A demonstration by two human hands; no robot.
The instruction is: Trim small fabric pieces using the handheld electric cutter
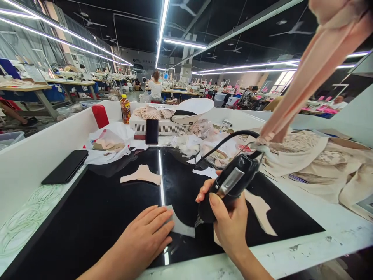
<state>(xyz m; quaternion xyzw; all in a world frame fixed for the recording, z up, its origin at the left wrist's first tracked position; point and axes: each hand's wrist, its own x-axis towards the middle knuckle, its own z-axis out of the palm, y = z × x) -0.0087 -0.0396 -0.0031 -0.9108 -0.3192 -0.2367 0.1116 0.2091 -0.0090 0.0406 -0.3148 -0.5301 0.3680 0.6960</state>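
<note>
My left hand (151, 233) lies flat, fingers stretched out, pressing a pale grey curved piece (183, 228) onto the shiny black work surface (101, 217). My right hand (230, 221) is wrapped round a black corded power tool (233, 182), tilted with its lower end near the right end of the grey piece. Whether the tip touches it I cannot tell. A peach fabric strip (309, 74) is tied at the tool's upper end. One light pink cut fabric piece (142, 174) lies farther back; another pale piece (262, 213) is right of my right hand.
A phone (152, 131) leans against a white vented box (163, 128) behind the black surface. Beige fabric piles (314, 163) cover the right side. To the left are a black case (65, 166), green cord coils (25, 217) and a plastic bag (109, 144). White walls (55, 132) edge the table.
</note>
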